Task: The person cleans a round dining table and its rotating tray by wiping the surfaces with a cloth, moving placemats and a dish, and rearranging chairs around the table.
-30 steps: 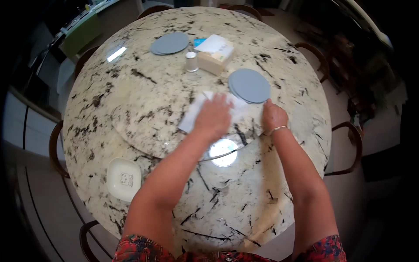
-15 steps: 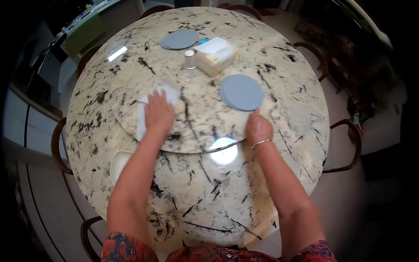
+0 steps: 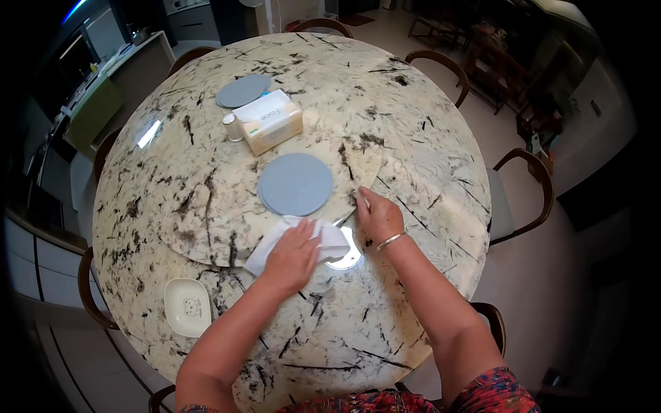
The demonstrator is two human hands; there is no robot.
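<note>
Left hand: the left hand (image 3: 292,258) lies flat on top of a white cloth (image 3: 334,241). Its fingers are straight and a little bit apart. They press down on the cloth and do not pinch it.
Right hand: the right hand (image 3: 380,217) is at the edge of the round top, with its fingers curled in and one poking forward. I cannot tell if they grip the edge or only touch it.
Wrist: a shiny bracelet (image 3: 391,240) goes around the right wrist.
White cloth: it is under the left hand, across the near edge of the round top. Some of it sticks out past that edge.
Round top: a smaller stone circle (image 3: 206,227) sits on the big round bench (image 3: 441,193). Both are pale with dark specks and streaks.
Near gray mats: a small stack of round gray mats (image 3: 296,184) lies on the stone circle, just past the cloth.
Far gray mats: more gray mats (image 3: 244,89) lie behind the tissue box (image 3: 275,127).
Tissue box: it sits past the near mats, with a little white-topped jar (image 3: 233,127) just beside it.
Dish: a cream dish (image 3: 187,308) with a small animal picture is on the bench, left of the left arm.
</note>
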